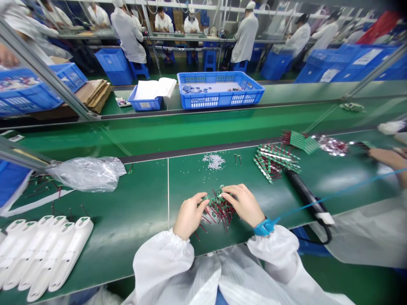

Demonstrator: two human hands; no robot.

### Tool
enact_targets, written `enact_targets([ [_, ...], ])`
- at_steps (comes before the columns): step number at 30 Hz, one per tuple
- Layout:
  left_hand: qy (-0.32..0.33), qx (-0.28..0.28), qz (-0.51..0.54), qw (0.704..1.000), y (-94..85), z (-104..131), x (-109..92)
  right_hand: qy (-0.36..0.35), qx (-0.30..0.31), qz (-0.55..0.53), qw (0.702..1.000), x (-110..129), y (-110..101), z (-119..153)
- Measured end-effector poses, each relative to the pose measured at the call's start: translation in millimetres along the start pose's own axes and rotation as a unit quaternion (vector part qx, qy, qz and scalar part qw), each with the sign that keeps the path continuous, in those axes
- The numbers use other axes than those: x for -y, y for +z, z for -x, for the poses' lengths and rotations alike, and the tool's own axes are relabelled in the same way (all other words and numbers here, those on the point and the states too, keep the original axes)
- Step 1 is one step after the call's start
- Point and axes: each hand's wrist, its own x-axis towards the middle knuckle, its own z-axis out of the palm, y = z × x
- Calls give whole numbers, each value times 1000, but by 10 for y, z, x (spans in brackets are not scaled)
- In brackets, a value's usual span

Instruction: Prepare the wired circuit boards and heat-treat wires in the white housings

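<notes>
Wired boards point(219, 202) heaped on bench point(140, 228), between left hand point(190, 214) and right hand point(244, 205). Both pinch-shaped at the pile; can't tell if either grips one. Boards probably light, stiff; leads point(226, 216) bendy, tangle-prone. Best held by edges.

The small boards point(217, 201) are green, their wires point(225, 216) dark red.
</notes>
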Motion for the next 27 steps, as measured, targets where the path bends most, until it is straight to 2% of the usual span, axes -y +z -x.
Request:
enact_targets([
  [4, 14, 19, -3, 1000, 15, -1, -33, -4, 23, -104, 994, 164, -11, 14],
  [8, 29, 31, -9, 999, 18, 23, -72, 36, 100, -261, 959, 247, 106, 12],
  [11, 29, 19, -30, 999, -13, 38, -100, 57, 67, -299, 950, 216, 205, 3],
  [14, 31, 2, -48, 998, -63, 37, -120, 65, 32, -300, 951, 172, 239, -6],
  [19, -9, 65, 52, 996, -72, 15, -88, 21, -13, -240, 971, 209, 191, 6],
  [23, -16, 30, 48, 998, -14, 19, -66, -40, -70, -133, 988, 305, 197, 38],
  [27, -12, 3, 22, 1000, 18, 32, -76, -75, -102, -79, 989, 297, 261, 46],
])
